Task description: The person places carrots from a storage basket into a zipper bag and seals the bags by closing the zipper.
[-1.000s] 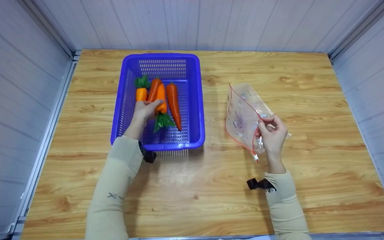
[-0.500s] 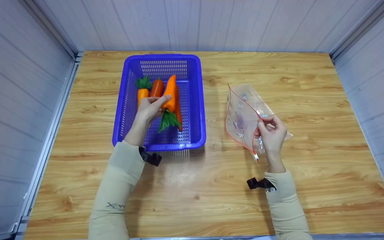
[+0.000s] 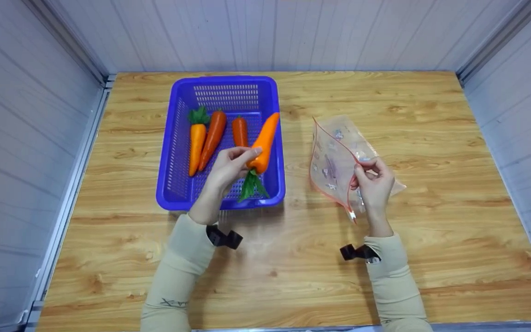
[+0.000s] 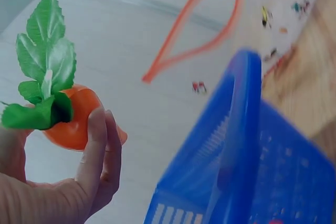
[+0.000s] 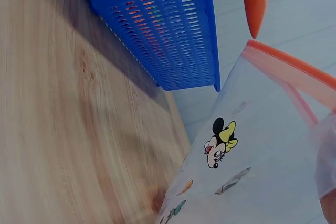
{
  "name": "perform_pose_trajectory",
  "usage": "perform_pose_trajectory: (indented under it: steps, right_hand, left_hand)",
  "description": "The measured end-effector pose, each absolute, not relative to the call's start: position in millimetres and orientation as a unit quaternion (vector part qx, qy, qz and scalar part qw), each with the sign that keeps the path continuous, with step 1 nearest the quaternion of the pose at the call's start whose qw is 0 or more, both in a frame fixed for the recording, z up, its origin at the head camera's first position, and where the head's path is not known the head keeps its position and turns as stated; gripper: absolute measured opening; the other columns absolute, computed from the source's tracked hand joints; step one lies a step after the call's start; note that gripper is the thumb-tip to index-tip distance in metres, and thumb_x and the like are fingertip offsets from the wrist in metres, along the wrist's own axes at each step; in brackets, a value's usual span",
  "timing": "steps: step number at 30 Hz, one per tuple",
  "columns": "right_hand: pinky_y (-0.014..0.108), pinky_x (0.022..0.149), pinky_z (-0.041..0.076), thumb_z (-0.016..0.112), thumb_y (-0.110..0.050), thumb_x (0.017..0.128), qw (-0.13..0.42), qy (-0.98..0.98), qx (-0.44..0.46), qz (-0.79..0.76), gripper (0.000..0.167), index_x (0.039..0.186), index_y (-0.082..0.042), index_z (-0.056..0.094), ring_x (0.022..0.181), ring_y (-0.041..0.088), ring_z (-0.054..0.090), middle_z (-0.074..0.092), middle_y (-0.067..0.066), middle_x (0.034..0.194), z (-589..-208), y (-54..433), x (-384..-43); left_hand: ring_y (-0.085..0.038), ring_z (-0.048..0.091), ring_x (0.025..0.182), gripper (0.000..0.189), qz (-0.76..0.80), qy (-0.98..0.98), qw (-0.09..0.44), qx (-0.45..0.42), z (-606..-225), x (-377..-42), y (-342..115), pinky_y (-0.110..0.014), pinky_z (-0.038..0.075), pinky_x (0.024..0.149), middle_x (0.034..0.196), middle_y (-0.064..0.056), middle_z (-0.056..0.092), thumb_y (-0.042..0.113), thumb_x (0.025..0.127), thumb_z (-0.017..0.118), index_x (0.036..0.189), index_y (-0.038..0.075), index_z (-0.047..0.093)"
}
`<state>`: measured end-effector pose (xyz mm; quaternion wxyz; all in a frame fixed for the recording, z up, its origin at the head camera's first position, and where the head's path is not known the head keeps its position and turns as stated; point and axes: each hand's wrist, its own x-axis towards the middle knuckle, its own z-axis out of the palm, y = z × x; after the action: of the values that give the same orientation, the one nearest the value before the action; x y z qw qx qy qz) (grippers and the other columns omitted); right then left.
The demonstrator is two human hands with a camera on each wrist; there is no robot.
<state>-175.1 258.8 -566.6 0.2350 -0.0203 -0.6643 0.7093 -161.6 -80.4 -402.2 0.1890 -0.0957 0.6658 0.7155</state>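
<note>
My left hand (image 3: 229, 169) pinches an orange carrot (image 3: 266, 140) near its leafy green top, above the right side of the blue basket (image 3: 221, 203). In the left wrist view, thumb and fingers wrap the carrot's thick end (image 4: 79, 116), leaves toward the camera. My right hand (image 3: 375, 182) pinches the red-edged rim of a clear zip bag (image 3: 332, 161), whose mouth gapes toward the basket. Cartoon prints show on the bag's side (image 5: 247, 145) in the right wrist view. Inside the basket lie a yellow-orange leafy carrot (image 3: 196, 145) and two red-orange ones, one (image 3: 213, 138) beside it and another (image 3: 239, 131) partly hidden behind my left hand.
Everything stands on a wood-grain table (image 3: 293, 276) with pale panel walls (image 3: 256, 34) at the back and sides. The basket's raised right rim (image 3: 281, 161) lies between the held carrot and the bag. A white slider (image 3: 352, 215) sits at the bag's near corner.
My left hand has lifted the leafy orange carrot from among the others and carried it right, to the basket's right rim. My right hand and the bag have barely moved.
</note>
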Motion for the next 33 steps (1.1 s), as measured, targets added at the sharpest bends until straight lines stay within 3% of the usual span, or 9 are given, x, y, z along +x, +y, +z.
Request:
perform_pose_trajectory:
  steps: [7, 11, 17, 24, 28, 33]
  right_hand:
    - [0.032, 0.028, 0.039, 0.067, -0.002, 0.076, 0.253, -0.677, -0.021, 0.690, 0.011, 0.083, 0.001, 0.060, 0.034, 0.023, 0.048, 0.053, 0.019, 0.066, -577.8, 260.7, -176.7]
    - [0.032, 0.028, 0.038, 0.067, -0.002, 0.075, 0.252, -0.673, -0.031, 0.695, 0.012, 0.084, 0.001, 0.060, 0.034, 0.026, 0.047, 0.053, 0.023, 0.068, -578.3, 260.7, -177.6]
    - [0.028, 0.029, 0.038, 0.066, -0.001, 0.076, 0.245, -0.658, -0.019, 0.712, 0.008, 0.082, 0.000, 0.060, 0.034, 0.020, 0.048, 0.054, 0.017, 0.065, -571.4, 257.6, -176.3]
    - [0.020, 0.030, 0.037, 0.053, 0.015, 0.074, 0.234, -0.664, -0.059, 0.708, 0.004, 0.075, 0.012, 0.054, 0.033, 0.012, 0.046, 0.052, 0.010, 0.060, -473.0, 212.8, -141.7]
    - [0.019, 0.031, 0.038, 0.049, 0.018, 0.074, 0.221, -0.663, -0.062, 0.712, 0.005, 0.076, 0.014, 0.053, 0.034, 0.011, 0.046, 0.051, 0.008, 0.059, -451.4, 204.7, -134.0]
    - [0.019, 0.031, 0.039, 0.049, 0.019, 0.074, 0.232, -0.669, -0.065, 0.703, 0.007, 0.076, 0.013, 0.054, 0.034, 0.010, 0.046, 0.051, 0.006, 0.059, -451.0, 205.3, -134.0]
  left_hand:
    - [-0.016, 0.057, 0.073, 0.030, 0.744, 0.634, 0.206, -0.057, -404.1, -146.9, -63.6, -0.025, 0.051, 0.065, 0.088, -0.011, 0.058, 0.019, 0.084, 0.060, 0.103, -0.004, 0.058]
    - [-0.015, 0.058, 0.070, 0.028, 0.747, 0.629, 0.210, -0.046, -404.8, -139.9, -55.3, -0.022, 0.050, 0.061, 0.084, -0.009, 0.059, 0.016, 0.084, 0.060, 0.103, -0.005, 0.058]
    - [-0.014, 0.057, 0.071, 0.026, 0.735, 0.636, 0.231, -0.026, -405.7, -131.9, -44.2, -0.021, 0.049, 0.062, 0.084, -0.009, 0.060, 0.016, 0.085, 0.059, 0.101, -0.004, 0.058]
    - [-0.012, 0.056, 0.069, 0.028, 0.713, 0.651, 0.260, -0.013, -415.2, -130.4, -27.3, -0.021, 0.049, 0.062, 0.082, -0.006, 0.061, 0.020, 0.084, 0.060, 0.101, -0.003, 0.060]
    - [-0.012, 0.057, 0.064, 0.029, 0.732, 0.629, 0.262, -0.005, -423.3, -130.5, -15.5, -0.022, 0.050, 0.058, 0.077, -0.005, 0.060, 0.017, 0.084, 0.060, 0.099, -0.007, 0.059]
    - [-0.012, 0.057, 0.058, 0.029, 0.757, 0.597, 0.265, -0.002, -433.2, -132.2, -2.1, -0.023, 0.050, 0.055, 0.072, -0.006, 0.060, 0.016, 0.084, 0.060, 0.096, -0.011, 0.060]
